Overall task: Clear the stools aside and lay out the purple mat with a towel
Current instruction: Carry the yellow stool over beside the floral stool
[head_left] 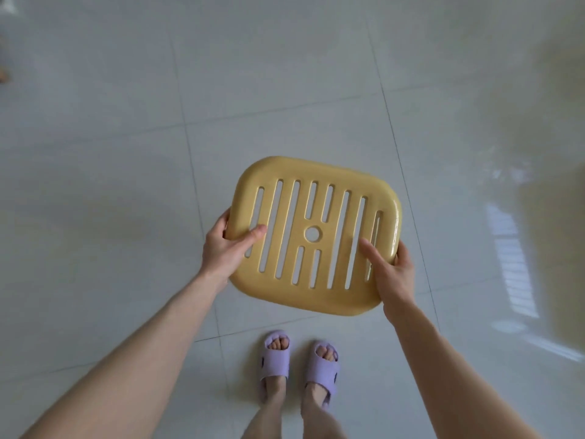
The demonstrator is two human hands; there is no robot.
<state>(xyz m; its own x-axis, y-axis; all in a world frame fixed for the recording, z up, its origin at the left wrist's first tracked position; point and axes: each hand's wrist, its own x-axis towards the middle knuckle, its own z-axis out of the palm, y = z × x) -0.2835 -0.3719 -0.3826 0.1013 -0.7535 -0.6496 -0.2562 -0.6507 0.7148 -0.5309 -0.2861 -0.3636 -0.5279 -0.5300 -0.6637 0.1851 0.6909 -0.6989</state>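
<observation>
Pale glossy tile floor with thin grout lines fills pretty much the whole head view, nothing fancy.

Right in the middle of it there's the yellow stool, seen from straight above, so all you get is the slotted seat with a round hole in the centre. Its legs are hidden under the seat, so I honestly can't tell whether they touch the floor.

Both hands are clamped on it. Left hand grips the seat's left edge, thumb lying on top across the outermost slot, fingers curled round the rim. Right hand does the same on the right edge, thumb on top pointing in toward the centre hole, fingers wrapped round the rim. The seat sits a bit rotated between the two grips, with its right side nearer the body than its left.

On the near side of the grip, between the two bare forearms, a pair of purple slippers stands on the tiles, toes pointing toward the stool.

Off past the right hand, a bright striped reflection lies on the floor. Far beyond the left hand, the top left corner shows something blurry I can't make out.
</observation>
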